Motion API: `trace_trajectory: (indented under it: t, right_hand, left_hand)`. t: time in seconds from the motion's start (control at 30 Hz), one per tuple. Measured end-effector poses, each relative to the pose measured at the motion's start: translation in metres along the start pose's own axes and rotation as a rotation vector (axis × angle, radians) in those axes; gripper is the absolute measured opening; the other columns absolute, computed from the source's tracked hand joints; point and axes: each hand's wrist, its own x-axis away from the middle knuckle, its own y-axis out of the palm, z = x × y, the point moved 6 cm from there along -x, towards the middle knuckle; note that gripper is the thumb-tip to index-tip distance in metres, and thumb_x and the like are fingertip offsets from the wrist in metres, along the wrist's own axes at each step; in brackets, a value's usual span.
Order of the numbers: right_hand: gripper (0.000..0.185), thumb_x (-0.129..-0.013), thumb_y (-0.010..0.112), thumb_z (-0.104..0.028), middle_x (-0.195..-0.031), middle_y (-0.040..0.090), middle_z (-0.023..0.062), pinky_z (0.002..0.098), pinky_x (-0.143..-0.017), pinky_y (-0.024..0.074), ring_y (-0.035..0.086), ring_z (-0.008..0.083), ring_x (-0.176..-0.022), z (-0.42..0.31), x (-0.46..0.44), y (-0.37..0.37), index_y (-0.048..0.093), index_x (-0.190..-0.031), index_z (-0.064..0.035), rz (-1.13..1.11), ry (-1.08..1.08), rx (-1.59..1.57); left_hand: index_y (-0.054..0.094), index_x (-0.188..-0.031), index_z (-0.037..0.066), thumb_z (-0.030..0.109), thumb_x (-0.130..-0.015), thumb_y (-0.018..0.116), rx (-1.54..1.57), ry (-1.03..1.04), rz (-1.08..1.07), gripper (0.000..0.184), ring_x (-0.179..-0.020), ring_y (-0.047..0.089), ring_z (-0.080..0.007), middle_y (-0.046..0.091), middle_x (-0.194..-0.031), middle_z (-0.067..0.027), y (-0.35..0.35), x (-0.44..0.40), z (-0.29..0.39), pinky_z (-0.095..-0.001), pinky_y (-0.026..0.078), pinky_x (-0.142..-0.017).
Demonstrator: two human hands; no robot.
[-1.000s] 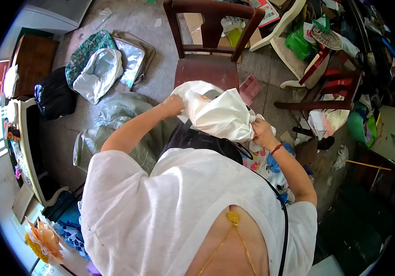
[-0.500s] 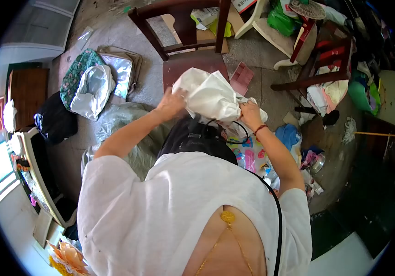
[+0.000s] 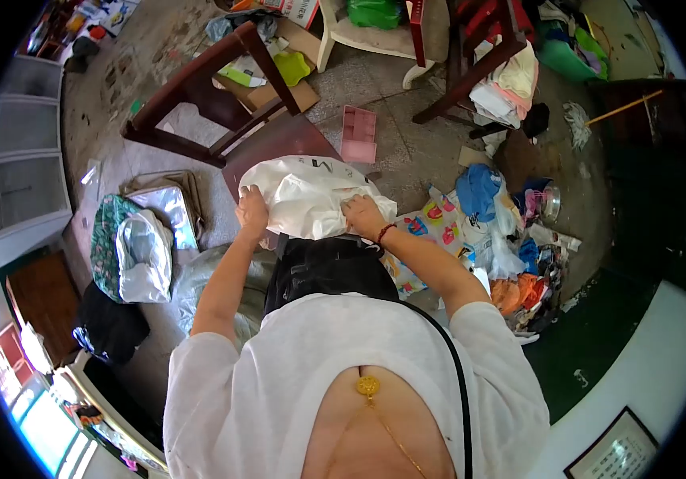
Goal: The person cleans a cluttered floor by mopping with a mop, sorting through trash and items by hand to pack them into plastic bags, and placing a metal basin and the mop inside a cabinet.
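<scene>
A crumpled white bag with dark lettering on its far side lies spread across my lap and against the seat of a dark red wooden chair. My left hand grips the bag's left edge, fingers closed on the material. On the other side, my right hand has its fingers curled into the folds of the same bag. Under my right forearm is a colourful patterned plastic sheet. What the bag contains, if anything, is hidden.
Left on the floor are a silver-lined bag, a folded brown bag and a black bag. A pink divided box lies beyond the chair. Clothes and plastic bags pile up to the right, near a mop.
The white bag is now flatter and wider, with its lettering showing. My left hand has gone from a blurred, loose pose to gripping its edge. The view has shifted.
</scene>
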Motion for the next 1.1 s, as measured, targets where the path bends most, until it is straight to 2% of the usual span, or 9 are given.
trace_trajectory:
  t: [0.07,0.2,0.27,0.33,0.37,0.5,0.57,1.0,1.1]
  right_hand:
    - [0.018,-0.067,0.051,-0.015,-0.073,0.057,0.006,0.0339,-0.066,0.0392,0.051,0.0222,-0.076,0.002,-0.001,0.004,0.056,-0.081,-0.0047,0.016,0.013,0.001]
    - [0.017,-0.064,0.055,-0.019,-0.07,0.056,0.0074,0.035,-0.064,0.0395,0.051,0.0232,-0.075,0.0,0.005,0.02,0.056,-0.073,-0.005,-0.082,0.083,-0.027]
    - [0.018,-0.06,0.058,-0.023,-0.068,0.056,0.0088,0.0364,-0.061,0.0402,0.052,0.0245,-0.073,0.012,0.005,0.027,0.055,-0.067,-0.0058,-0.08,0.121,-0.008]
    - [0.018,-0.056,0.06,-0.023,-0.062,0.056,0.0117,0.0388,-0.058,0.0418,0.055,0.0266,-0.065,0.033,0.017,0.03,0.055,-0.062,-0.0062,-0.081,0.163,-0.011]
    - [0.016,-0.056,0.059,-0.021,-0.058,0.056,0.0136,0.0391,-0.059,0.0429,0.056,0.0279,-0.061,0.049,0.025,0.034,0.057,-0.059,-0.0056,-0.033,0.219,-0.03]
    - [0.015,-0.056,0.059,-0.019,-0.061,0.057,0.015,0.0381,-0.061,0.0434,0.056,0.0294,-0.063,0.066,0.018,0.015,0.059,-0.058,-0.0047,-0.153,0.262,-0.04]
    - [0.012,-0.057,0.058,-0.017,-0.062,0.058,0.0141,0.0375,-0.062,0.0434,0.056,0.0287,-0.062,0.063,0.006,0.011,0.059,-0.058,-0.0049,-0.108,0.226,-0.084]
    - [0.008,-0.061,0.057,-0.014,-0.067,0.06,0.0114,0.0372,-0.059,0.0443,0.059,0.0269,-0.068,-0.032,-0.142,-0.053,0.062,-0.061,-0.0075,-0.232,-0.084,0.087]
    - [0.008,-0.064,0.057,-0.013,-0.068,0.061,0.0102,0.0369,-0.06,0.0437,0.059,0.0258,-0.069,-0.055,-0.166,-0.07,0.062,-0.062,-0.0078,-0.177,-0.125,0.081]
  left_hand:
    - [0.051,-0.092,0.003,0.017,-0.075,0.055,-0.031,-0.039,0.094,0.023,-0.085,0.058,-0.0324,0.054,-0.095,-0.0175,-0.009,-0.015,0.006,-0.0404,0.048,-0.068]
    - [0.051,-0.09,0.003,0.017,-0.077,0.055,-0.001,0.009,0.003,0.02,-0.079,0.06,-0.0335,0.058,-0.077,-0.0154,0.011,-0.045,-0.001,-0.0409,0.048,-0.065]
    - [0.05,-0.077,0.0,0.009,-0.075,0.055,0.072,0.155,0.213,0.01,-0.062,0.059,-0.0266,0.054,-0.058,-0.0115,-0.015,-0.04,0.022,-0.0369,0.046,-0.057]
    - [0.048,-0.07,-0.001,0.015,-0.076,0.056,0.707,0.059,0.177,0.019,-0.049,0.049,-0.0203,0.049,-0.054,-0.0122,-0.048,-0.03,0.016,-0.0347,0.038,-0.047]
    - [0.044,-0.064,-0.002,0.009,-0.074,0.057,0.913,0.166,0.174,0.02,-0.047,0.038,-0.0141,0.043,-0.051,-0.0094,-0.061,-0.015,0.023,-0.0324,0.032,-0.045]
    - [0.039,-0.061,0.0,0.006,-0.075,0.057,0.915,0.322,0.117,0.023,-0.045,0.04,-0.0098,0.041,-0.05,-0.0047,-0.059,0.036,0.036,-0.0275,0.032,-0.041]
    - [0.036,-0.06,0.004,0.007,-0.077,0.055,1.334,0.015,-0.056,0.026,-0.042,0.041,-0.0069,0.043,-0.05,-0.0006,-0.042,0.043,0.025,-0.0231,0.031,-0.037]
    - [0.036,-0.062,0.013,0.006,-0.079,0.055,1.742,-0.261,0.211,0.026,-0.035,0.04,-0.0075,0.046,-0.051,-0.0003,-0.072,0.056,-0.093,-0.0196,0.028,-0.032]
    - [0.036,-0.063,0.012,0.006,-0.079,0.055,1.747,-0.196,0.32,0.026,-0.035,0.04,-0.007,0.047,-0.051,0.0,-0.097,0.057,-0.115,-0.0193,0.028,-0.032]
